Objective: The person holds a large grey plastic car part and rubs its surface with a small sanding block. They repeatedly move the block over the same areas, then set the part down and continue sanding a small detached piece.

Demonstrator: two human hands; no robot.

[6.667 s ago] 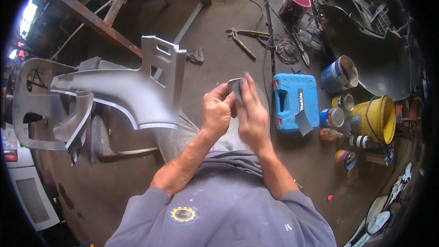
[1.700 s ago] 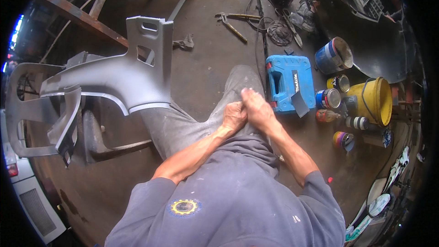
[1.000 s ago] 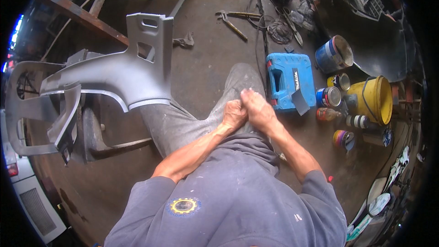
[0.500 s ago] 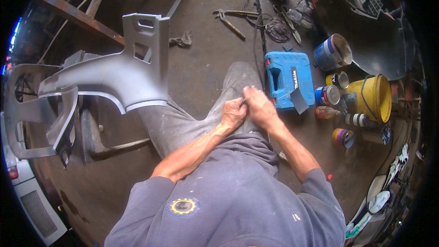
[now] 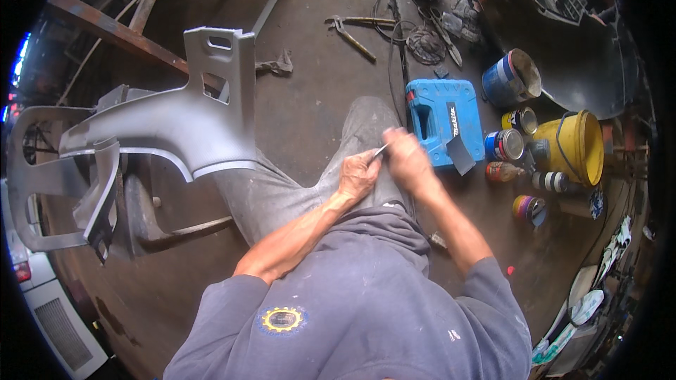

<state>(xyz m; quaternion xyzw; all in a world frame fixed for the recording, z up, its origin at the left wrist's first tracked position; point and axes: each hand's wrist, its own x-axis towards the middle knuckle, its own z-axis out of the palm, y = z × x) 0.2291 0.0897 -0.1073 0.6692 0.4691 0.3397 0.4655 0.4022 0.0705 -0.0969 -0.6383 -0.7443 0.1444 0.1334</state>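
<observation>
Over my right thigh, my left hand (image 5: 358, 177) is closed with its fingers pinched round a small thin grey strip (image 5: 381, 150). The strip's kind is too small to make out. Right beside it, my right hand (image 5: 408, 162) is smeared by motion at the fingertips, close to the strip's far end; whether it grips the strip cannot be told. On my left, a large silver-grey car trim panel (image 5: 158, 121) rests with its lower end against my left leg. A second curved grey panel (image 5: 95, 200) stands beyond it, farther left.
To my right lie a blue tool case (image 5: 435, 105) with a dark sheet (image 5: 461, 155) on it, several paint cans, and a yellow bucket (image 5: 588, 148). Pliers (image 5: 352, 36) and cables lie ahead. A rusty metal beam (image 5: 116, 32) crosses the far left.
My right hand has moved slightly right, away from my left hand, and the thin grey strip now shows between them. The view has shifted slightly.
</observation>
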